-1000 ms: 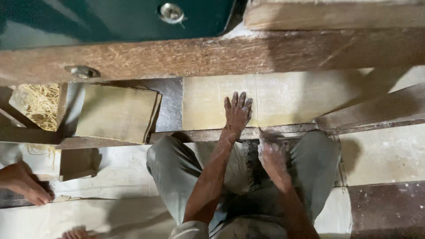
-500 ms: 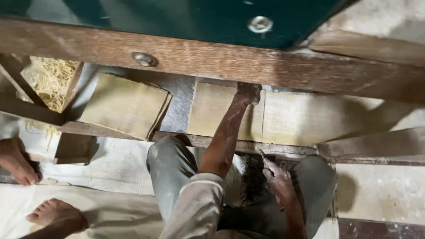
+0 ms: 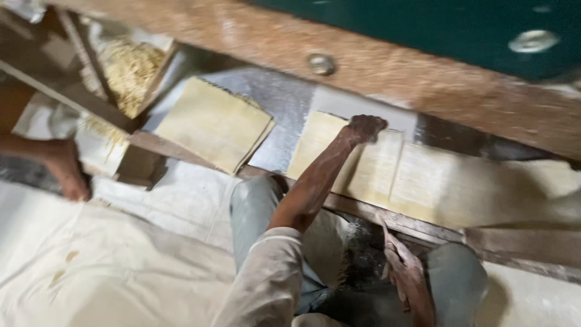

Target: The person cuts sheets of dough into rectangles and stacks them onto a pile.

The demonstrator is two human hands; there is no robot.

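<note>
My left hand (image 3: 365,128) reaches forward with the arm straight. Its fingers are curled over the far edge of a pale yellow sheet (image 3: 378,169), which lies flat on a grey metal surface (image 3: 284,115). More of the same pale sheet material (image 3: 460,188) runs off to the right. My right hand (image 3: 404,271), dusty and flat with fingers apart, rests low between my knees beside a dark wooden rail (image 3: 363,209). It holds nothing.
A stack of pale square sheets (image 3: 212,121) lies to the left of my arm. Above it runs a thick wooden beam (image 3: 387,72) with a bolt (image 3: 321,62), under a green panel (image 3: 448,24). Straw-like fibre (image 3: 130,69) and another person's foot (image 3: 68,175) are at far left. White cloth (image 3: 121,254) covers the floor.
My left hand went from lying flat on the sheet to reaching its far edge and curling over it. The view swung left and tilted. My right hand stayed between my knees.
</note>
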